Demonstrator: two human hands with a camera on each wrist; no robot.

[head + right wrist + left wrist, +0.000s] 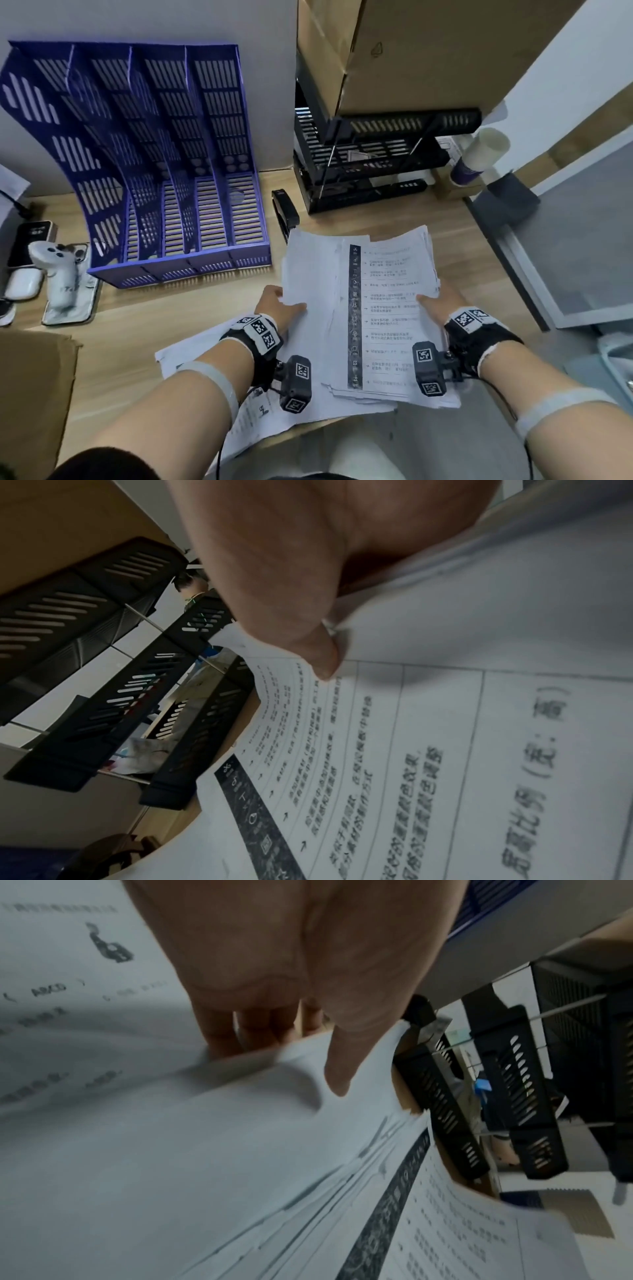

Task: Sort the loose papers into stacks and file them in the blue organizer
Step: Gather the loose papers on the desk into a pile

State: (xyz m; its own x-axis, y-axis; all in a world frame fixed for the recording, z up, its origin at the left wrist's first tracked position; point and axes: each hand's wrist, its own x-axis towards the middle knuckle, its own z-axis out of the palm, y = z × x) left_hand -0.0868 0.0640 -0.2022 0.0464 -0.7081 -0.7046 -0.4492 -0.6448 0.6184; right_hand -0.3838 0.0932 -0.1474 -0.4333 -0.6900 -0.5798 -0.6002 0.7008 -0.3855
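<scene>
Both hands hold a loose stack of printed white papers above the wooden desk's front edge. My left hand grips its left edge, thumb on top and fingers curled underneath. My right hand pinches the right edge, thumb pressed on the top sheet. More sheets lie flat on the desk beneath my left wrist. The blue organizer, with several slotted upright compartments holding nothing, stands at the back left against the wall.
A black stapler lies between the organizer and a black stacked letter tray. Cardboard boxes sit on that tray. A paper cup lies at the right. Phones and a white handheld device rest at the left.
</scene>
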